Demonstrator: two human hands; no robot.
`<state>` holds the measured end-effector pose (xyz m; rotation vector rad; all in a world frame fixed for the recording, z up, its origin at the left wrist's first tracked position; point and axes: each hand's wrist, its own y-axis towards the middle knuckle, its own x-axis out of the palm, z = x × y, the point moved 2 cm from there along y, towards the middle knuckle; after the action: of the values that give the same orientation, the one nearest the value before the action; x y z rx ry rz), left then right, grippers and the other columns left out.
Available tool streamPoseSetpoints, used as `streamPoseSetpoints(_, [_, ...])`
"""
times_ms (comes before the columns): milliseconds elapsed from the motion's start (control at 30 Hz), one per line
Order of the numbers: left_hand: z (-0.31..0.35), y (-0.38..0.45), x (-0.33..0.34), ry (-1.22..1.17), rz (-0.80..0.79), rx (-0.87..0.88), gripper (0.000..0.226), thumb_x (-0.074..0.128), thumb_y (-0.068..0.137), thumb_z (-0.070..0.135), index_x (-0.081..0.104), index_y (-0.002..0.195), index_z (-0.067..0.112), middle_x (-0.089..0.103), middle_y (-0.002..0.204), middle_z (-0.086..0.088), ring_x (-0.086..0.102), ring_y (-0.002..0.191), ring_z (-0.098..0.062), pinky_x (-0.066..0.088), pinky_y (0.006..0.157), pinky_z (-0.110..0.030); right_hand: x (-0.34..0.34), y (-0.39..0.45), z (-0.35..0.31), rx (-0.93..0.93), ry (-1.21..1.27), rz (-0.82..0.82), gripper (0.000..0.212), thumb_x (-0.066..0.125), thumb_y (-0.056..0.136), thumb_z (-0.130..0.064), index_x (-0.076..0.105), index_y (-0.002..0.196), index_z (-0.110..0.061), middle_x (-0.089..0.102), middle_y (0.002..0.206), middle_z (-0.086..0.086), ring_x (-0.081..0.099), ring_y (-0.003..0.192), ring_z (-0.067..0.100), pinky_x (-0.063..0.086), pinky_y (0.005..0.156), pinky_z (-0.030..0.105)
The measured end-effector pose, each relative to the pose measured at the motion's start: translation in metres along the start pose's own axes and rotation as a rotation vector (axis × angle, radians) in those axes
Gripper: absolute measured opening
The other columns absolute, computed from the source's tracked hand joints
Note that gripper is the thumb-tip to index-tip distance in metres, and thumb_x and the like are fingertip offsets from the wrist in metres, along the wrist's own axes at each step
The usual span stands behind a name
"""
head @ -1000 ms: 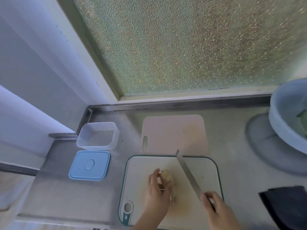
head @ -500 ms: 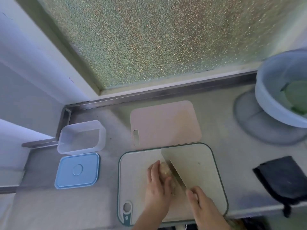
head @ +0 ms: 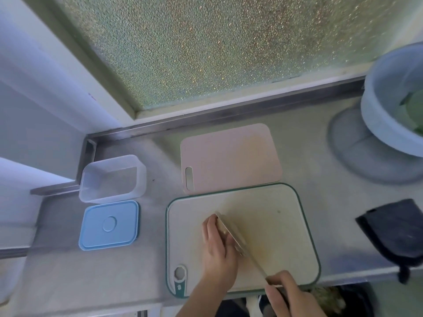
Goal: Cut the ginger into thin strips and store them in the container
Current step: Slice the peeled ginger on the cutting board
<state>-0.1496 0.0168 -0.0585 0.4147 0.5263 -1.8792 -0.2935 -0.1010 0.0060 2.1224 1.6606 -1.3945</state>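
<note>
— Head view: white cutting board point(head: 274, 225) with a teal rim at the counter's point(head: 320, 202) front edge, near the middle. On it, left hand point(head: 218, 250), fingers curled over the ginger point(head: 225, 234) and pressing it down.

— Ginger visible?

— Barely; only a pale sliver between the fingertips and the blade, left of the board's centre. Shape not clear.

— And the knife?

— Knife point(head: 238, 241) held by the right hand point(head: 288, 294), fingers wrapped round the handle at the board's front edge. Blade slanting away toward the board's middle, flat side just beside the left knuckles, touching or nearly so; cannot tell which.

— Container?

— Clear plastic container point(head: 113, 177), uncovered, at the counter's back-left corner, well apart from the board. Blue lid point(head: 109, 225) flat on the counter just in front of it.

— Anything else?

— Pink cutting board point(head: 231, 159) lying flat behind the white one, edges touching or overlapping slightly. Pale blue basin point(head: 384, 124) at the right edge, something green inside. Dark cloth point(head: 396, 229) draped over the front-right edge. Frosted window point(head: 206, 46) behind the counter.
</note>
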Motion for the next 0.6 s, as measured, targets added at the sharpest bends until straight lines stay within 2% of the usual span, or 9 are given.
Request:
streamPoseSetpoints(33, [0.001,0.0,0.0,0.006,-0.01,0.01,0.058,0.036,0.086,0.034,0.048,0.127,-0.006,0.048,0.117,-0.01,0.047,0.104,-0.011,0.043,0.092,-0.024,0.0,0.0,0.0,-0.017,-0.002,0.006,0.038,0.016,0.083,-0.076,0.039,0.091,-0.046,0.061,0.058,-0.013,0.055,0.053,0.0,0.048,0.057,0.014])
streamPoseSetpoints(67, [0.003,0.001,0.001,0.008,-0.019,0.022,0.055,0.036,0.088,0.032,0.049,0.125,-0.006,0.048,0.115,-0.01,0.047,0.103,-0.005,0.041,0.089,-0.016,-0.003,0.0,-0.002,-0.006,0.032,0.005,0.036,0.015,0.085,-0.073,0.038,0.094,-0.045,0.064,0.064,-0.011,0.058,0.058,0.002,0.049,0.063,0.015])
streamPoseSetpoints(133, [0.008,0.003,0.002,0.01,-0.023,0.053,0.05,0.037,0.092,0.03,0.05,0.122,-0.008,0.049,0.113,-0.012,0.046,0.104,0.001,0.036,0.086,-0.006,-0.013,0.003,-0.01,0.022,0.062,-0.019,0.016,0.029,0.094,-0.058,0.036,0.097,-0.043,0.066,0.071,-0.006,0.06,0.069,0.002,0.049,0.07,0.014])
streamPoseSetpoints(200, [0.011,0.004,0.003,0.002,-0.014,0.082,0.051,0.035,0.095,0.031,0.05,0.119,-0.011,0.049,0.112,-0.015,0.045,0.103,0.001,0.035,0.086,-0.005,-0.018,0.005,-0.016,0.015,0.043,-0.046,0.007,0.033,0.097,-0.049,0.035,0.098,-0.042,0.065,0.071,-0.007,0.057,0.078,-0.006,0.047,0.068,0.012])
streamPoseSetpoints(300, [0.011,0.006,0.006,0.008,0.005,0.111,0.05,0.034,0.098,0.034,0.046,0.123,-0.008,0.049,0.11,-0.013,0.047,0.095,0.0,0.038,0.08,-0.008,-0.023,0.008,-0.02,0.019,0.077,-0.108,0.007,0.032,0.098,-0.047,0.035,0.099,-0.041,0.063,0.077,-0.023,0.055,0.075,-0.012,0.044,0.064,0.011])
streamPoseSetpoints(333, [0.011,0.006,0.007,0.013,0.01,0.117,0.048,0.035,0.098,0.035,0.043,0.128,-0.002,0.049,0.111,-0.01,0.049,0.091,-0.003,0.042,0.077,-0.014,-0.023,0.01,-0.02,0.024,0.095,-0.127,0.008,0.032,0.098,-0.047,0.035,0.099,-0.04,0.064,0.077,-0.022,0.056,0.074,-0.01,0.044,0.063,0.011])
streamPoseSetpoints(433, [0.003,0.006,0.008,0.05,0.043,0.169,0.043,0.032,0.102,0.045,0.034,0.134,0.018,0.052,0.109,-0.011,0.051,0.084,-0.014,0.046,0.07,-0.027,-0.022,0.015,-0.019,0.02,0.101,-0.175,0.01,0.031,0.099,-0.045,0.036,0.099,-0.037,0.065,0.075,-0.003,0.06,0.073,0.0,0.045,0.064,0.012])
streamPoseSetpoints(500, [-0.003,0.008,0.009,0.079,0.055,0.176,0.047,0.026,0.102,0.056,0.033,0.135,0.023,0.054,0.105,-0.018,0.048,0.08,-0.015,0.045,0.067,-0.03,-0.024,0.017,-0.019,0.018,0.106,-0.195,0.01,0.029,0.1,-0.043,0.036,0.098,-0.036,0.065,0.077,-0.001,0.061,0.073,0.004,0.045,0.066,0.013])
streamPoseSetpoints(600, [-0.003,0.01,0.009,0.114,0.033,0.187,0.043,0.03,0.103,0.051,0.029,0.137,0.025,0.055,0.12,-0.02,0.054,0.083,-0.019,0.05,0.068,-0.033,-0.027,0.023,-0.021,0.015,0.116,-0.223,0.012,0.028,0.1,-0.043,0.035,0.096,-0.035,0.061,0.07,0.0,0.06,0.067,0.007,0.043,0.064,0.015])
